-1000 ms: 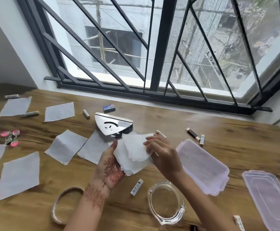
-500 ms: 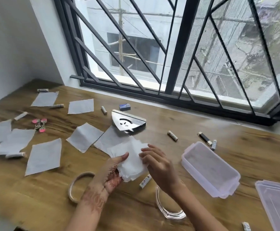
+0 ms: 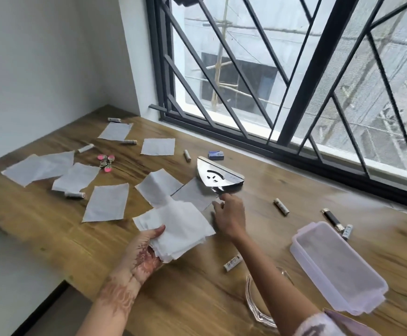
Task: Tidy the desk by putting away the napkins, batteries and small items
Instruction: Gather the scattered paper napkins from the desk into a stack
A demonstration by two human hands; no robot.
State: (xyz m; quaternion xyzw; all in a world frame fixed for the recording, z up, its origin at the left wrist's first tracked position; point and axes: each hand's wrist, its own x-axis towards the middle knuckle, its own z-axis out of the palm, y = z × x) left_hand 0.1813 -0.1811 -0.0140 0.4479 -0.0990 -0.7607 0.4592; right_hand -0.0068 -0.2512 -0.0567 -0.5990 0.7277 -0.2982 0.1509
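A stack of napkins is hovering just over the desk near its front edge. The left hand is gripping it from below, thumb curled over the top sheet. The right hand is reaching palm down to a single napkin lying flat at the foot of the steel napkin holder. Its fingertips are resting at that sheet's edge, but blur is hiding whether they are pinching it. Loose napkins are lying spread out to the left. One battery is lying beside the right forearm, a second battery is lying right of the holder, and others are lying scattered among the sheets. An open plastic box is sitting at the right, and a glass dish is showing partly under the right forearm.
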